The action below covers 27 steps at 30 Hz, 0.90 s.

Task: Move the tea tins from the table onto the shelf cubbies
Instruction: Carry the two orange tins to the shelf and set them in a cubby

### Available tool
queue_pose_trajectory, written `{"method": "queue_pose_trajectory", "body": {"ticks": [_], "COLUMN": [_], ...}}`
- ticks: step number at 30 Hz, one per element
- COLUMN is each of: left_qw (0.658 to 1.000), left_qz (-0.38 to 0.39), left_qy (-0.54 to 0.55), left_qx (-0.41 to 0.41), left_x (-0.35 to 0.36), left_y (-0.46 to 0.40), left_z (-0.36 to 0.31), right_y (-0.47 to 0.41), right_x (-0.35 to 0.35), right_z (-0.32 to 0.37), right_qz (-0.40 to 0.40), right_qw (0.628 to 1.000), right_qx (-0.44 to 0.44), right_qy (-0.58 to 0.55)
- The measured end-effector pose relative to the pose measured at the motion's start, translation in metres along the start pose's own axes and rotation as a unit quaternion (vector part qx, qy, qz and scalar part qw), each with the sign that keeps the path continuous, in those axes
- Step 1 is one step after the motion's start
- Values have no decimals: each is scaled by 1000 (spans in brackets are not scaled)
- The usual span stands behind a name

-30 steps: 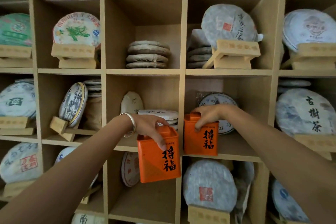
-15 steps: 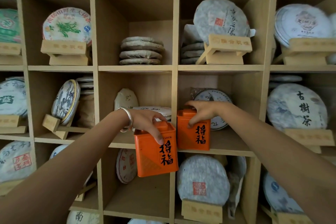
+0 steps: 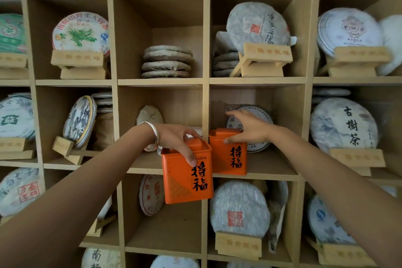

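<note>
Two orange tea tins with black characters are in view. One tin (image 3: 228, 155) stands on the shelf board (image 3: 272, 173) at the front left of the middle-right cubby. My right hand (image 3: 250, 129) hovers over it with fingers spread, only the thumb touching its top front edge. My left hand (image 3: 176, 140), a silver bangle on its wrist, grips the other tin (image 3: 187, 177) by its lid. That tin hangs in the air in front of the shelf's edge, beside the upright divider (image 3: 205, 104), its lower half below the board.
Wrapped round tea cakes fill the cubbies, some upright on wooden stands (image 3: 266, 60), some in flat stacks (image 3: 167, 61). A round cake (image 3: 256, 128) leans behind the standing tin. Flat cakes (image 3: 150, 115) lie deep in the cubby behind my left hand.
My right hand has opened and its fingers have lifted off the tin standing on the shelf. My left hand has raised its tin slightly toward the shelf board.
</note>
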<state>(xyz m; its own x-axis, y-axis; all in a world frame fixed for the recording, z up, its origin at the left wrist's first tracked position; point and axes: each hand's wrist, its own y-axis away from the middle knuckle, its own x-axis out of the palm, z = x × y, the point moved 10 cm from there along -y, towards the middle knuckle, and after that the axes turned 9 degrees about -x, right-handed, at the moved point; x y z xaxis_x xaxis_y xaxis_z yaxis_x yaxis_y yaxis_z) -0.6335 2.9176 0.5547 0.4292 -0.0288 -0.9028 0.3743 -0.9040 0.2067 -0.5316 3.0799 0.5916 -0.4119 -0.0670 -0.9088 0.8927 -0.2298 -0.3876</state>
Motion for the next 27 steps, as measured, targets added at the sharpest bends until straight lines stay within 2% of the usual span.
{"method": "queue_pose_trajectory", "body": {"ticks": [2,4,7,11,14,20,25,27], "left_qw": [1000,1000,999,997,994,985,946,933], "left_qz": [-4,-10,-19,-17,-18,-31,-184,-200], "left_qy": [1,-5,-15,-20,-14,-16,93,162], "left_qx": [11,21,40,78,109,169,251,250], "left_x": [-3,-6,-10,-11,-10,0,-15,-6], "left_y": [5,9,11,14,17,16,20,12], "left_z": [-7,-15,-31,-63,-92,-157,-181,-168], "right_y": [9,21,43,70,85,123,154,164], "right_x": [-15,-24,-21,-1,4,-20,-51,-56], "right_z": [12,26,44,50,47,23,-27,-44], "right_qz": [-59,-96,-69,-1,-5,-106,-223,-258], "right_qw": [997,986,969,972,968,931,910,901], "right_qx": [-41,-82,-102,-54,-24,-1,64,88], "right_qy": [-28,-107,-214,-230,-250,-349,-343,-338]}}
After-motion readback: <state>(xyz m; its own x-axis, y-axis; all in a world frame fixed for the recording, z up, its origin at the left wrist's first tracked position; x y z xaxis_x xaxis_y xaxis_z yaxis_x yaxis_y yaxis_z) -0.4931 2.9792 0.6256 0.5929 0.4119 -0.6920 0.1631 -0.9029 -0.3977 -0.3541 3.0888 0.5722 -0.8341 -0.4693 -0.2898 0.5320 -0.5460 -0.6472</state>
